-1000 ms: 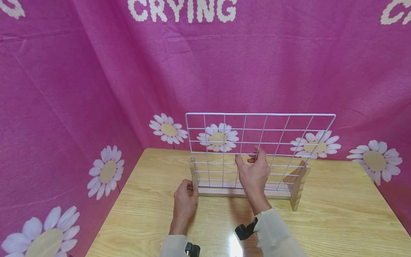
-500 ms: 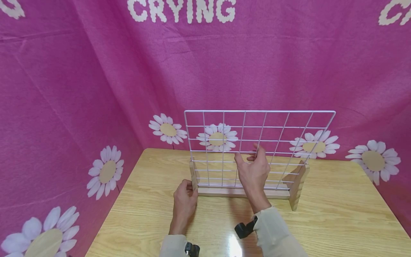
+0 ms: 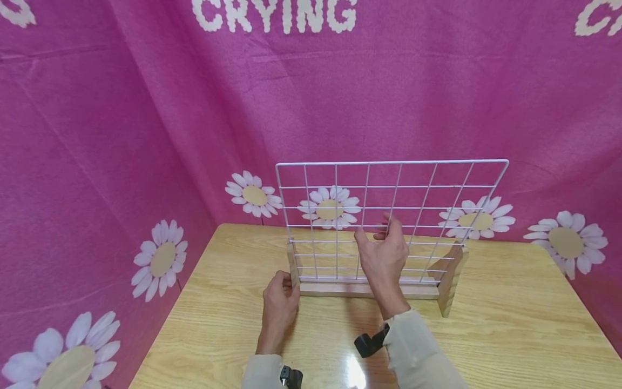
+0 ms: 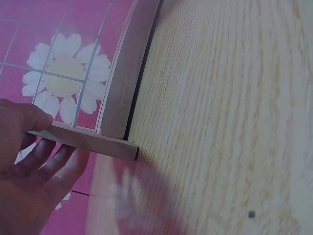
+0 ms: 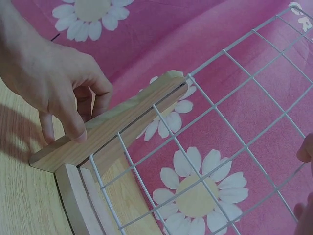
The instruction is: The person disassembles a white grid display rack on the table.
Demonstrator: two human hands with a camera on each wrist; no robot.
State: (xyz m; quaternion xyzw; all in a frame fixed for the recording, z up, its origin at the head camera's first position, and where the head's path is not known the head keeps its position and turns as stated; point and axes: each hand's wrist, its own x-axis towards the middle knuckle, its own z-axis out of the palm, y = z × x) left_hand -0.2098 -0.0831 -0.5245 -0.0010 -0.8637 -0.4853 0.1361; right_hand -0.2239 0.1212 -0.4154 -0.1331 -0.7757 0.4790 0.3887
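A white wire grid panel (image 3: 336,186) stands in a wooden stand, its sides running along grooves in the two end pieces. My left hand (image 3: 280,302) grips the left end piece (image 3: 293,265), thumb on the inner face and fingers on the outer face, as the left wrist view also shows. Around the middle wires of the grid, my right hand (image 3: 385,259) curls its fingers, some reaching through to the back. At the right wrist view's edge only its fingertips (image 5: 306,148) appear. A low wooden rail (image 3: 340,290) joins the left end piece to the right end piece (image 3: 452,281).
The stand rests on a light wood-grain table (image 3: 525,324). Behind and to the left hangs a pink cloth (image 3: 311,108) with daisies and white lettering. A black wrist camera (image 3: 371,344) is strapped at the right sleeve.
The grid's top edge has risen in the head view, and its lower wires have shifted up slightly. My right hand has moved up a little with it. The left hand has kept its place.
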